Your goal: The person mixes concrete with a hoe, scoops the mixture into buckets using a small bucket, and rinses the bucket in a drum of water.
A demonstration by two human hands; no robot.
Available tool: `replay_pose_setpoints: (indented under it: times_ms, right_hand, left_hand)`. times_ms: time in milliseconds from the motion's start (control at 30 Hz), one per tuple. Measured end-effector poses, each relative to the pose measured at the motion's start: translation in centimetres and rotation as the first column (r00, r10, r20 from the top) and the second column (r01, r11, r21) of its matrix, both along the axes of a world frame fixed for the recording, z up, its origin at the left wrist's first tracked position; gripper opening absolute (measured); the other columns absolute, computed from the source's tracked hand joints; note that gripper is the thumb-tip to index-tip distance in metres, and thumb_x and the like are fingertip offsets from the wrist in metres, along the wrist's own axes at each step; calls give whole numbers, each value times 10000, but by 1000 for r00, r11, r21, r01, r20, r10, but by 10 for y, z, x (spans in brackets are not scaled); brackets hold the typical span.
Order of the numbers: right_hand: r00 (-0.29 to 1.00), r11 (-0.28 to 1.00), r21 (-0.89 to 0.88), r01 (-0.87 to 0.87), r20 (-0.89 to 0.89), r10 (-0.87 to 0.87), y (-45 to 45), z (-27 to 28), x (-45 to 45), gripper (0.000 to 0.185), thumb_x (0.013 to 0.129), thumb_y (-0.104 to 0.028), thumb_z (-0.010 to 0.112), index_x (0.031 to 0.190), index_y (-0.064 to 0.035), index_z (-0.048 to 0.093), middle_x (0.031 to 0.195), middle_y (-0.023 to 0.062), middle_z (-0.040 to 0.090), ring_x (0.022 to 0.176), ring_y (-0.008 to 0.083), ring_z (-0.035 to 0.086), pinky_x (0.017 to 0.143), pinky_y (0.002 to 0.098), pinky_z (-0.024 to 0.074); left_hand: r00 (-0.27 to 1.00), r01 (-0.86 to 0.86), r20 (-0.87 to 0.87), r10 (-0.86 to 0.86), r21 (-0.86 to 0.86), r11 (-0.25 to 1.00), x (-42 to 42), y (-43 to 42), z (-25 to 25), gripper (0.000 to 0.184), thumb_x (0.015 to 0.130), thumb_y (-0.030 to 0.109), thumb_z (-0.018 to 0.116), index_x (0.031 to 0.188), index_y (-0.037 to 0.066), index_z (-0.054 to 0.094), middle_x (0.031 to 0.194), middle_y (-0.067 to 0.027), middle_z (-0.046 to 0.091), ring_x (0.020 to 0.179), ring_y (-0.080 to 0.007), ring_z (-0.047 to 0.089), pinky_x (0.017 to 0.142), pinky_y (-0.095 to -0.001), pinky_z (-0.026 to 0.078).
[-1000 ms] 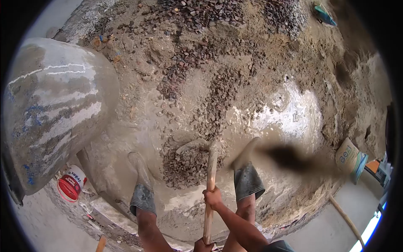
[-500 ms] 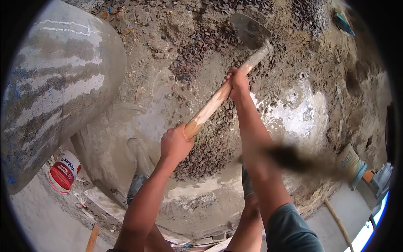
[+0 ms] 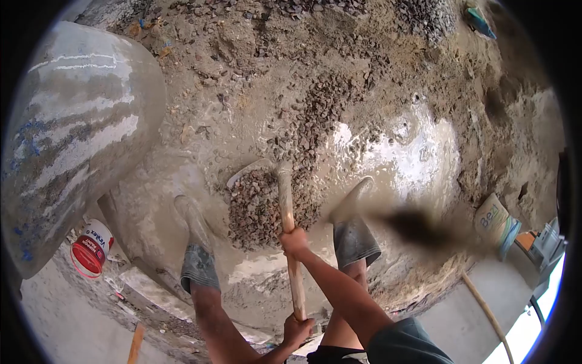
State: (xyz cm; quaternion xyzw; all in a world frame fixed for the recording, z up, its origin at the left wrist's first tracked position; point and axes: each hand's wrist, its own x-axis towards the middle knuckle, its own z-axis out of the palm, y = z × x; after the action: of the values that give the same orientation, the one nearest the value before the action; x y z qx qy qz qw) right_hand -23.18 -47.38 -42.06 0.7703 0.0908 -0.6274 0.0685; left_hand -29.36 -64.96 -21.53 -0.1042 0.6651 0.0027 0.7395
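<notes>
A hoe with a long wooden handle lies between my rubber boots, drawn in close to my feet. My right hand is closed around the middle of its handle. Near the handle's lower end, my left hand is wrapped round the wood. Most of the hoe's blade is hidden; its pale edge shows at the top left of a heap of wet gravel. The left boot and the right boot stand in grey mud on either side of that heap.
A big mud-streaked drum fills the left side. Below it sits a red and white paint bucket. Cloudy water pools at right. A sack and a wooden pole are at lower right. A dark blur crosses the right side.
The hoe has come from the far upper right back toward my feet, gravel gathered by its blade. Both hands have moved down with the handle, which now points nearly straight away from me.
</notes>
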Motion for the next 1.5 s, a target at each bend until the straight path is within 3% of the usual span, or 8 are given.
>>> replay_pose_setpoints:
  times_ms: [233, 367, 533, 700, 767, 867, 967, 1500]
  right_hand:
    - [878, 888, 15, 460, -160, -452, -5, 55, 95, 138, 797, -32, 671, 890, 17, 581, 687, 76, 575, 526, 178, 567, 466, 331, 467]
    - [758, 704, 279, 653, -260, -599, 113, 37, 147, 70, 848, -42, 607, 839, -19, 541, 670, 48, 519, 521, 159, 529, 458, 324, 472]
    - [739, 553, 508, 660, -308, -599, 278, -35, 184, 80, 843, -44, 578, 785, -36, 523, 666, 49, 515, 546, 161, 514, 495, 313, 483]
    - [848, 786, 323, 527, -134, -513, 221, -62, 155, 89, 809, -56, 579, 742, -25, 530, 622, 92, 530, 480, 224, 533, 445, 359, 482]
    - [840, 813, 212, 542, -130, -526, 168, -58, 130, 101, 806, -61, 584, 727, -16, 538, 603, 101, 532, 462, 235, 533, 441, 375, 486]
    - [825, 825, 34, 563, -85, -559, 71, -55, 86, 122, 804, -70, 587, 706, -10, 548, 583, 110, 532, 448, 254, 532, 446, 394, 491]
    - [848, 847, -54, 529, 25, -529, -5, -47, 46, 129, 811, -84, 587, 709, -14, 553, 589, 113, 536, 458, 265, 541, 448, 399, 492]
    - [791, 790, 42, 612, -17, -612, -49, -54, 17, 145, 783, -36, 611, 646, -22, 565, 577, 109, 556, 458, 246, 550, 452, 371, 483]
  left_hand:
    - [932, 194, 306, -195, 33, 980, 18, 64, 61, 300, 892, 175, 752, 1009, -20, 555, 681, -40, 617, 526, -111, 618, 456, -282, 506]
    - [867, 455, -90, -491, 545, 704, 26, 127, -32, 351, 832, 192, 765, 1058, -19, 598, 757, -154, 675, 701, -269, 688, 606, -362, 535]
    - [750, 630, -396, -530, 671, 390, 29, 296, -118, 310, 790, 148, 750, 1028, -13, 634, 847, -215, 700, 800, -365, 702, 692, -424, 535]
    - [870, 461, -104, -482, 517, 721, 23, 215, -112, 258, 779, 86, 701, 1011, -3, 633, 713, -80, 631, 629, -188, 620, 579, -352, 493]
    - [897, 428, -95, -432, 439, 790, 6, 178, -88, 287, 736, 161, 699, 951, -19, 635, 765, -184, 684, 743, -311, 699, 689, -417, 531]
    - [902, 423, -122, -414, 443, 791, -32, 97, -51, 255, 758, 127, 690, 937, -32, 604, 702, -160, 654, 622, -271, 670, 587, -398, 521]
    - [949, 281, 130, -286, 56, 958, -64, 94, -2, 190, 817, 54, 669, 957, 11, 548, 635, -36, 541, 480, -120, 531, 418, -315, 423]
    - [835, 449, 307, -456, 97, 888, -119, 80, -28, 170, 799, 37, 632, 917, -2, 516, 639, -48, 551, 480, -134, 553, 397, -318, 488]
